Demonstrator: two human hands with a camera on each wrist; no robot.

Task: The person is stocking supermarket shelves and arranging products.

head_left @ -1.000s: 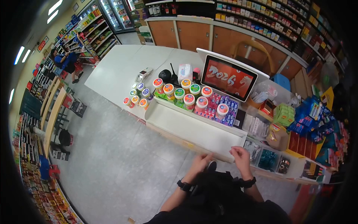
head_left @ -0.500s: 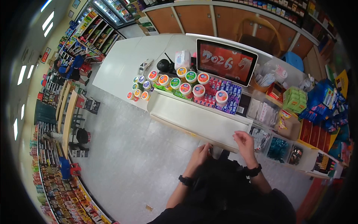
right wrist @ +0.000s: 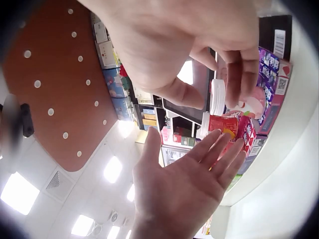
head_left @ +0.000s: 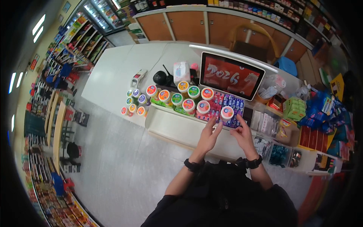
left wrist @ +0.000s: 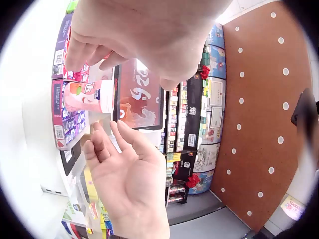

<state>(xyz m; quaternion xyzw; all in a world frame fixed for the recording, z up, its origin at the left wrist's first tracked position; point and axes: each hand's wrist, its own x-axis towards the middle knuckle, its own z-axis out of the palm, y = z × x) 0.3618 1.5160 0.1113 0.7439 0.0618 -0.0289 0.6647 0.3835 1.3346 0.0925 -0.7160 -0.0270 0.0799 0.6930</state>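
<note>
A pink jar with a white lid [head_left: 227, 112] stands on the purple gum boxes [head_left: 237, 104] at the right end of the jar group. My left hand [head_left: 208, 137] is just to its left and front, fingers extended. On its other side is my right hand [head_left: 244, 137], fingers relaxed and slightly bent. In the left wrist view the pink jar [left wrist: 89, 96] lies between my left hand [left wrist: 144, 35] and right hand [left wrist: 130, 177], with a gap to the right one. The right wrist view shows my right hand [right wrist: 189, 45] over the jar [right wrist: 251, 103]; contact there is unclear.
Several jars with coloured lids [head_left: 177, 98] stand left of the pink one. Behind are a screen [head_left: 231, 75] and a tissue pack [head_left: 181, 72]. A white tray [head_left: 170, 123] runs along the front. Bins of small goods [head_left: 279, 153] are at the right. A person [head_left: 60, 82] is in the far aisle.
Both hands have moved forward from the counter's front edge to either side of the pink jar. My left hand's fingers have straightened. The head view has shifted.
</note>
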